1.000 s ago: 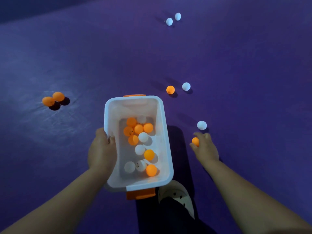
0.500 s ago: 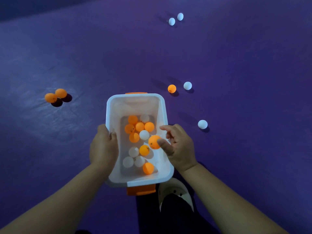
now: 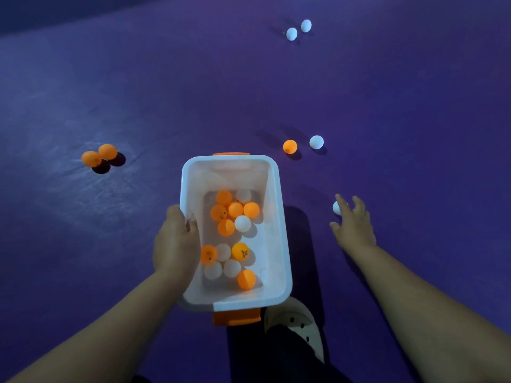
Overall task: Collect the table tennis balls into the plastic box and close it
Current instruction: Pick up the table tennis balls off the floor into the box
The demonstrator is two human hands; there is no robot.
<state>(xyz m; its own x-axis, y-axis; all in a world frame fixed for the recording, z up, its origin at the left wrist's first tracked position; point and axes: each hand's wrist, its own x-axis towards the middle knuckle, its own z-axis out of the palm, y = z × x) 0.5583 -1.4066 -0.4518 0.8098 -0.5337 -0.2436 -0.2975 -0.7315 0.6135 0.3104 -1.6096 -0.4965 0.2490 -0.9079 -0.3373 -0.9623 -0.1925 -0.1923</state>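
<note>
A white plastic box [image 3: 279, 217] with orange latches, lid off, holds several orange and white balls. My left hand [image 3: 177, 244] grips its left rim. My right hand [image 3: 352, 222] reaches out over the purple floor with fingers spread, its fingertips at a white ball [image 3: 336, 208] that it partly hides. Loose on the floor lie an orange ball [image 3: 289, 146] and a white ball [image 3: 316, 142] beyond the box, two white balls [image 3: 298, 29] far back, and two orange balls [image 3: 99, 155] at the left.
A purple mat [image 3: 414, 120] covers the whole floor. My shoe [image 3: 297, 324] and dark trouser leg stand just below the box's near right corner. No lid is in sight.
My right hand dropped the orange ball into the box, then swung right and forward to the white ball on the floor. The left hand kept its hold on the box.
</note>
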